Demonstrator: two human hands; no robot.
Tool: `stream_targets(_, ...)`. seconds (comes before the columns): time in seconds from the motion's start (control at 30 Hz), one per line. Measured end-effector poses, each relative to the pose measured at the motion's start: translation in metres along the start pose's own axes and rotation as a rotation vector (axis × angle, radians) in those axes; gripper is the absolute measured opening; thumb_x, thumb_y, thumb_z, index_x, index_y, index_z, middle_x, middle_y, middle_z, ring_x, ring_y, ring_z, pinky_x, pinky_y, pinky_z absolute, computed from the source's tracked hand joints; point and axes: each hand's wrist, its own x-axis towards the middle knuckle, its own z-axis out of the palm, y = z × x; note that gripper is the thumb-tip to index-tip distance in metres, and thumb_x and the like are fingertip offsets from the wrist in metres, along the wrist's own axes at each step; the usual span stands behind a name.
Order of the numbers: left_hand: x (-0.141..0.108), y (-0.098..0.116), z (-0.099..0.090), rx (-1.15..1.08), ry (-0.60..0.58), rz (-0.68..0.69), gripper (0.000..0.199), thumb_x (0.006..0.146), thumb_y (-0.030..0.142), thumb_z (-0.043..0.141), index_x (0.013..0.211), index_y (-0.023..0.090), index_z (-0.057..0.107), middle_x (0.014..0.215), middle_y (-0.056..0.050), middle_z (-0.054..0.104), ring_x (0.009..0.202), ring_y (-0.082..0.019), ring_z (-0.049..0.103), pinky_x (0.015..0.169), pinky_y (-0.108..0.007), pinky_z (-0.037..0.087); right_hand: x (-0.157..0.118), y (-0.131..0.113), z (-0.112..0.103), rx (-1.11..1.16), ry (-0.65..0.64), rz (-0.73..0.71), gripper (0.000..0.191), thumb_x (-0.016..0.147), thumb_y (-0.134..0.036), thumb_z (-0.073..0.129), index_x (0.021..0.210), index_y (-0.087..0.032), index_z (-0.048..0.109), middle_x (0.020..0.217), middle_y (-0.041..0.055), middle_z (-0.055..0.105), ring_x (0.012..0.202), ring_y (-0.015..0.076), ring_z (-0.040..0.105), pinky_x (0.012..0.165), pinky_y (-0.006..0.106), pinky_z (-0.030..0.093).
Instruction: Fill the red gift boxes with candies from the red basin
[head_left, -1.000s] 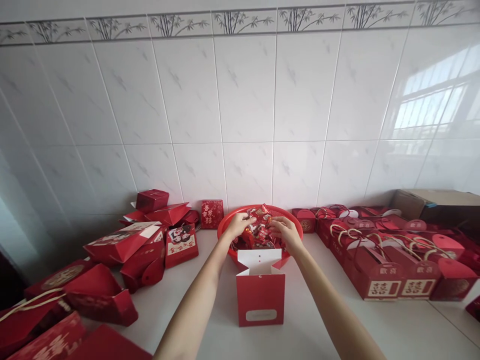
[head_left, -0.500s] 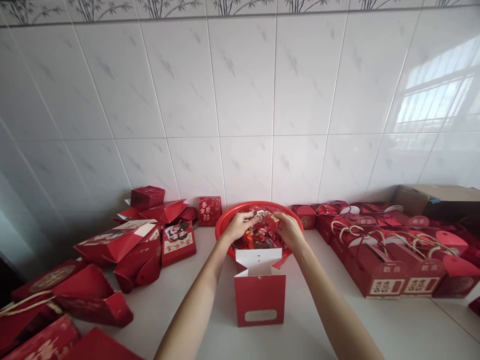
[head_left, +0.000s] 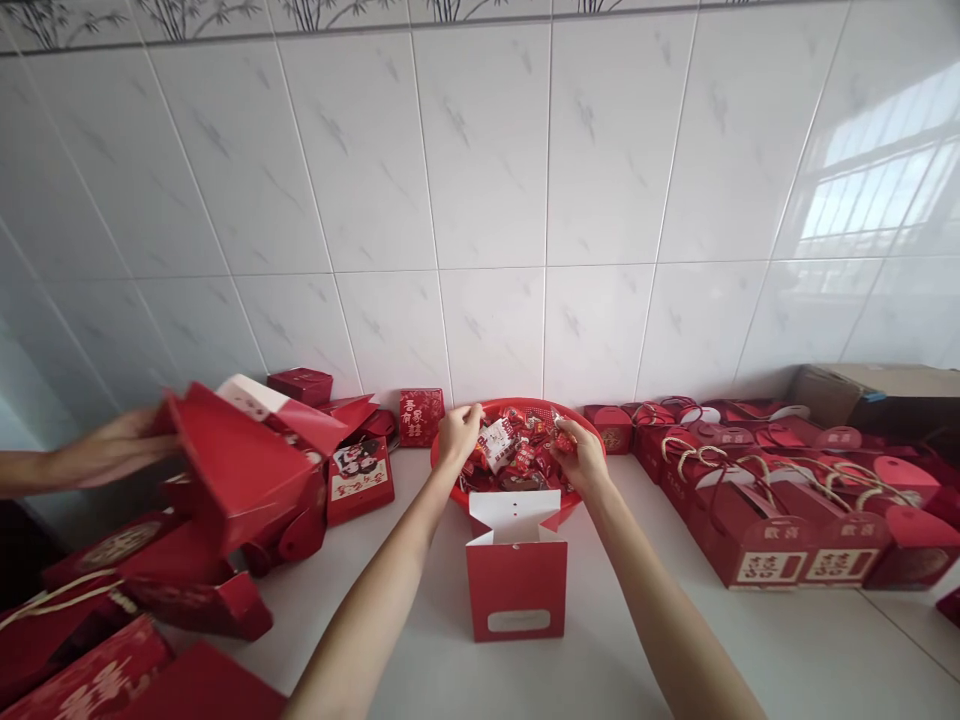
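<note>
Head view: left hand (head_left: 458,436), fingers pressed together, at basket (head_left: 510,403); right hand (head_left: 584,460) fingers pinch wrapped candy (head_left: 562,432); open box (head_left: 517,592) nearer.

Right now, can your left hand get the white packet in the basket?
Yes, it looks like it. The left hand is at the left side of the basket, close to the white packet, which lies uncovered. The open red box stands in front, seemingly not between them.
</note>
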Motion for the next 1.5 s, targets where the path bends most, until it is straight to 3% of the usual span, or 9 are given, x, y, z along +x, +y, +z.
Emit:
stream_targets(0.17, 0.008, 0.004, 0.004, 0.091, -0.188, 0.072, 0.014, 0.072, 0.027, 0.065, 0.058, 0.021, 0.065, 0.062, -0.004, 0.067, 0.07, -0.022, 0.06, 0.062, -0.029, 0.036, 0.009, 0.007, -0.004, 0.064, 0.086, 0.017, 0.019, 0.061, -0.031, 0.076, 0.073, -0.023, 0.065, 0.077, 0.0019, 0.072, 0.066, 0.0185, 0.066, 0.05, 0.029, 0.051)
stream_targets(0.3, 0.009, 0.009, 0.032, 0.136, -0.469, 0.066, 0.024, 0.058, 0.025, 0.078, 0.046, 0.023, 0.056, 0.045, 0.0, 0.056, 0.054, -0.02, 0.056, 0.058, -0.03, 0.035, 0.016, 0.011, -0.01, 0.017, 0.046, -0.075, 0.021, 0.064, -0.039, 0.073, 0.074, -0.025, 0.06, 0.073, 0.0018, 0.072, 0.073, 0.0242, 0.07, 0.055, 0.034, 0.055)
stream_targets(0.4, 0.007, 0.007, 0.05, 0.165, -0.586, 0.028, 0.032, 0.046, 0.02, 0.084, 0.043, 0.024, 0.051, 0.04, 0.002, 0.05, 0.051, -0.022, 0.055, 0.056, -0.031, 0.036, 0.016, 0.011, -0.01, 0.013, 0.034, -0.076, 0.023, 0.064, -0.039, 0.074, 0.075, -0.025, 0.06, 0.074, 0.0027, 0.073, 0.079, 0.0265, 0.072, 0.058, 0.034, 0.056)
stream_targets(0.57, 0.009, -0.005, 0.052, 0.134, -0.572, -0.008, 0.035, 0.045, 0.018, 0.082, 0.047, 0.023, 0.048, 0.042, 0.004, 0.048, 0.051, -0.021, 0.054, 0.055, -0.03, 0.037, 0.011, 0.008, -0.004, 0.126, 0.107, -0.004, 0.024, 0.061, -0.034, 0.076, 0.079, -0.025, 0.064, 0.081, 0.002, 0.075, 0.084, 0.025, 0.072, 0.058, 0.031, 0.055)
stream_targets(0.73, 0.012, -0.004, 0.039, 0.041, -0.45, 0.017, 0.031, 0.062, 0.033, 0.078, 0.058, 0.022, 0.05, 0.052, 0.004, 0.051, 0.056, -0.018, 0.053, 0.056, -0.029, 0.036, 0.01, 0.005, -0.003, 0.123, 0.1, 0.029, 0.02, 0.066, -0.033, 0.075, 0.081, -0.025, 0.065, 0.079, 0.0018, 0.075, 0.078, 0.0233, 0.072, 0.055, 0.03, 0.055)
stream_targets(0.97, -0.001, 0.023, 0.035, -0.248, -0.423, 0.246, 0.039, 0.069, 0.054, 0.073, 0.068, 0.017, 0.06, 0.066, 0.002, 0.059, 0.065, -0.017, 0.053, 0.06, -0.027, 0.039, 0.001, 0.003, 0.004, 0.142, -0.058, 0.044, 0.017, 0.069, -0.029, 0.08, 0.08, -0.019, 0.071, 0.077, 0.0047, 0.075, 0.068, 0.0201, 0.071, 0.055, 0.027, 0.056)
stream_targets(1.17, -0.01, 0.034, 0.039, -0.116, -0.583, 0.305, 0.018, 0.076, 0.035, 0.069, 0.075, 0.017, 0.066, 0.074, 0.0, 0.068, 0.069, -0.018, 0.06, 0.061, -0.026, 0.043, 0.006, 0.004, 0.001, 0.265, 0.045, -0.001, 0.01, 0.073, -0.022, 0.078, 0.076, -0.018, 0.069, 0.072, 0.0005, 0.075, 0.063, 0.0151, 0.071, 0.056, 0.022, 0.058)
stream_targets(1.33, -0.004, 0.023, 0.044, 0.211, -0.834, 0.128, 0.004, 0.071, 0.023, 0.07, 0.072, 0.02, 0.069, 0.065, -0.001, 0.069, 0.065, -0.02, 0.064, 0.059, -0.026, 0.044, 0.013, 0.004, -0.005, 0.296, 0.152, -0.021, 0.008, 0.076, -0.022, 0.074, 0.076, -0.021, 0.065, 0.067, -0.0032, 0.073, 0.06, 0.0169, 0.071, 0.053, 0.026, 0.059)
stream_targets(1.5, -0.002, 0.019, 0.047, 0.303, -0.903, 0.054, 0.011, 0.065, 0.023, 0.073, 0.074, 0.02, 0.069, 0.071, -0.002, 0.073, 0.066, -0.021, 0.067, 0.056, -0.026, 0.044, 0.006, 0.0, 0.002, 0.342, 0.195, 0.0, 0.007, 0.075, -0.02, 0.072, 0.078, -0.02, 0.065, 0.066, -0.0029, 0.073, 0.059, 0.0164, 0.07, 0.052, 0.026, 0.058)
